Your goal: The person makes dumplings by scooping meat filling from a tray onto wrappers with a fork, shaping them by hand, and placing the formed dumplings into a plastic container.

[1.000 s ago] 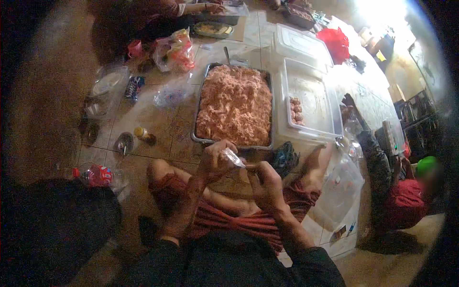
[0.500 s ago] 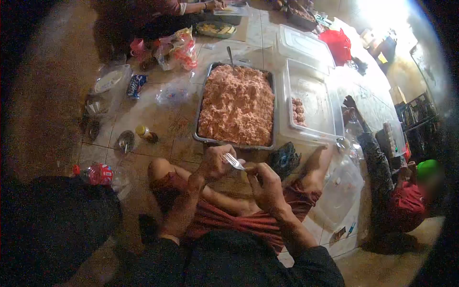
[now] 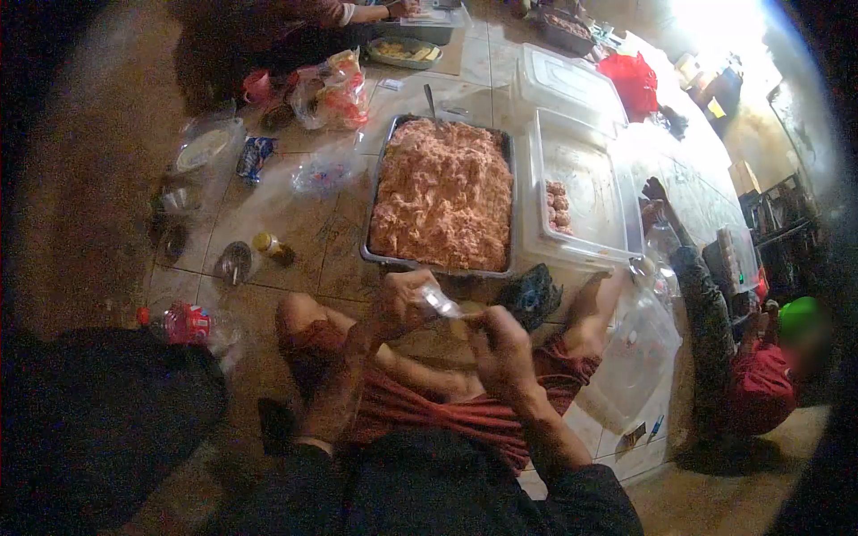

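Seated cross-legged on the floor (image 3: 304, 243), red shorts (image 3: 438, 424) nearest. Both hands meet above the lap. Right hand (image 3: 502, 350): thumb and fingertips closed in a pinch grip on the handle end of a fork (image 3: 440, 302), which is blurred and shiny. Left hand (image 3: 407, 299): fingers curled around or beside the fork's head; cannot tell whether that grip carries any of it.

Just beyond: dark plastic bag (image 3: 529, 298), crumpled, near the right hand. Then a deep tray (image 3: 365, 252) heaped with pink minced mixture (image 3: 442, 196), a spoon (image 3: 429, 100) standing in its far end. Right of the tray, a clear box (image 3: 593, 192) with a small cluster of meatballs (image 3: 558, 208) along its left side.

Progress, by my judgement: early. A few balls are formed; the bulk lies loose, unshaped, in the tray. Neither hand touches the mixture.

Farther: another clear container (image 3: 572, 87), red bag (image 3: 628, 82), oval dish (image 3: 404, 54) of pale pieces, and a co-worker's arm (image 3: 368, 13) beside it.
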`<action>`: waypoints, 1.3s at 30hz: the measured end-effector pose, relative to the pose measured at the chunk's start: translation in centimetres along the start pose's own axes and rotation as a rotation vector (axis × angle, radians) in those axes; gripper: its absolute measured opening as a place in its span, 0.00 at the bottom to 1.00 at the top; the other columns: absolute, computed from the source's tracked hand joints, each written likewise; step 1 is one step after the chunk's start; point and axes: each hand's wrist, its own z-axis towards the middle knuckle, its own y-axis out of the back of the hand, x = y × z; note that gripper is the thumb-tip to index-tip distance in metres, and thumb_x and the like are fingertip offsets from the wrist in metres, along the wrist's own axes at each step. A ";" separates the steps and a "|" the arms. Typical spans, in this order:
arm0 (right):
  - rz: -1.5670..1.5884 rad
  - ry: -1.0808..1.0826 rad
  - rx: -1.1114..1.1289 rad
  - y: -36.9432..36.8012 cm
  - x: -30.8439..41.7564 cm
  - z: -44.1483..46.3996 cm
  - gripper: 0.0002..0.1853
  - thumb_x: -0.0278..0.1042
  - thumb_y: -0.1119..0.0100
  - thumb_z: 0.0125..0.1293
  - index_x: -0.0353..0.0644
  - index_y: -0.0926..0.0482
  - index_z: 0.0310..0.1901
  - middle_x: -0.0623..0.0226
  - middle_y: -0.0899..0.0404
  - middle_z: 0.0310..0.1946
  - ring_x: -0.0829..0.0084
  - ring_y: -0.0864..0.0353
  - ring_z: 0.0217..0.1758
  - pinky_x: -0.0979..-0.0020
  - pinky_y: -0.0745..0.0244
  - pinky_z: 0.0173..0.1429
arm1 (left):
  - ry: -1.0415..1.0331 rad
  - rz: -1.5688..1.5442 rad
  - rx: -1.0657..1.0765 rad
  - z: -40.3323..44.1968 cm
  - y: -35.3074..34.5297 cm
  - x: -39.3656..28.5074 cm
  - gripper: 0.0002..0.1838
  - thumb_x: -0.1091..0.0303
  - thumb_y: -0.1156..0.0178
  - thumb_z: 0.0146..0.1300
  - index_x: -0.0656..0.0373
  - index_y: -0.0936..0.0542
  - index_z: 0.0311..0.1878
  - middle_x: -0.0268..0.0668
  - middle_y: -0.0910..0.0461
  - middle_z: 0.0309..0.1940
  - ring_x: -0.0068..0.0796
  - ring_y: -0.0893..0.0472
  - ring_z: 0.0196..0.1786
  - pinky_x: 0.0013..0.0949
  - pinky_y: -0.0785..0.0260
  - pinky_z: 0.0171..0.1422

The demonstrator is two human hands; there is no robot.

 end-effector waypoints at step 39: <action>-0.468 -0.320 0.042 20.5 -16.8 17.1 0.14 0.35 0.31 0.61 0.38 0.16 0.46 0.51 0.14 0.37 0.57 0.13 0.43 0.58 0.19 0.49 | 0.114 -0.393 0.061 -4.0 -1.5 4.2 0.17 0.61 0.37 0.74 0.64 0.22 0.58 0.44 0.16 0.50 0.33 0.15 0.50 0.39 0.18 0.56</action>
